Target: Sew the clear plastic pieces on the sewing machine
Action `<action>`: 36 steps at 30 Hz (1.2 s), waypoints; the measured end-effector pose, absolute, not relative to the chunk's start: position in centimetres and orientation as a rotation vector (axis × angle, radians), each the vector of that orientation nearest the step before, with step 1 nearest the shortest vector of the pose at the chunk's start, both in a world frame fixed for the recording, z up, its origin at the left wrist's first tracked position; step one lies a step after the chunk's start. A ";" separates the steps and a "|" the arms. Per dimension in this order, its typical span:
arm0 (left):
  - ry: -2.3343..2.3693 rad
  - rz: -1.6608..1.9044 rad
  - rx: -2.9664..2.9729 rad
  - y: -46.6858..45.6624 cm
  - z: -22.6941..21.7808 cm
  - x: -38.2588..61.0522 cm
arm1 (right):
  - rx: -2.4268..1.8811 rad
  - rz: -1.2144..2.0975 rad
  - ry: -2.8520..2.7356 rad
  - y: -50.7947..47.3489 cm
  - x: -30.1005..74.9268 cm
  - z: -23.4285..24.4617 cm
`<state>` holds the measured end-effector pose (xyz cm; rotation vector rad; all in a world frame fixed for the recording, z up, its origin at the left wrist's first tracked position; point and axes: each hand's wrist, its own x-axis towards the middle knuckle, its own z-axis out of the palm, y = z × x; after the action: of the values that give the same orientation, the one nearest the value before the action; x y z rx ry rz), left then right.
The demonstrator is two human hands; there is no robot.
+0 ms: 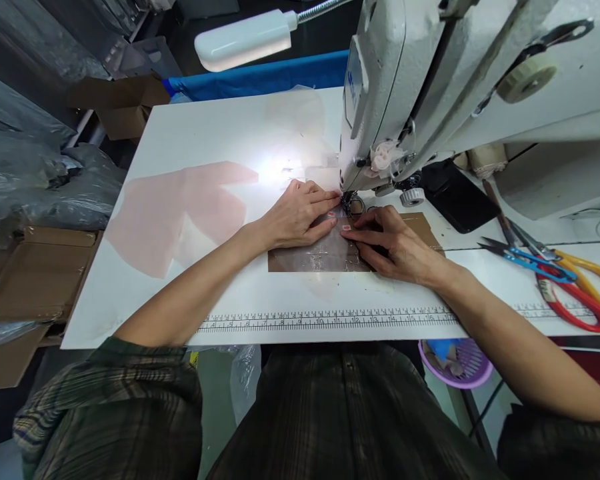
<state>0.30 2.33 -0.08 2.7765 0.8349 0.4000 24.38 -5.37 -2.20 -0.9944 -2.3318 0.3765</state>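
My left hand (300,215) lies flat with fingers stretched out on a thin, sheer pale piece of fabric (325,250) at the needle area (351,201) of a white sewing machine (430,87). My right hand (393,243) rests beside it, fingertips pressed down on the same fabric over a brown taped patch (423,227) of the table. Both sets of fingertips nearly meet just in front of the presser foot.
Pale pink fabric pieces (180,210) lie on the white table (145,293) to the left. Scissors and snips (560,270) lie at the right, a black phone (457,197) behind them. A lamp (245,40) shines from above. A ruler strip (330,321) runs along the front edge. A purple basket (455,363) hangs below.
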 end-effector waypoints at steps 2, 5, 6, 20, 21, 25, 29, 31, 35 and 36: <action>0.820 0.386 2.772 2.3 -0.3 0.1 | -1.016 0.380 -2.338 -5.4 24.4 -2.1; 0.821 0.346 2.786 2.3 -0.4 0.1 | -1.038 0.379 -2.334 -5.5 24.4 -2.1; 0.825 0.337 2.791 2.3 -0.4 0.1 | -1.042 0.377 -2.330 -5.5 24.4 -2.1; 0.847 0.287 2.870 1.8 -0.2 0.7 | -1.039 0.390 -2.319 -5.4 24.5 -1.9; 0.851 0.288 2.879 1.7 -0.2 0.8 | -1.034 0.384 -2.320 -5.4 24.6 -1.8; 0.896 0.363 2.951 1.1 -0.5 0.9 | -1.032 0.384 -2.320 -5.3 24.6 -1.8; 0.764 0.543 3.048 0.9 -1.2 0.9 | -1.032 0.369 -2.321 -5.4 24.6 -1.9; 0.614 0.649 3.098 1.0 -1.6 0.8 | -1.021 0.352 -2.314 -5.4 24.5 -2.0; 0.509 0.827 3.134 1.0 -1.8 0.4 | -1.013 0.338 -2.308 -5.4 24.5 -2.1; 0.508 0.825 3.132 1.0 -1.6 0.3 | -1.015 0.335 -2.309 -5.4 24.5 -2.1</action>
<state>0.30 1.02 -1.65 3.1317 0.5077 0.8253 24.47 -5.40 -2.06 -1.0151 -2.3089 0.3351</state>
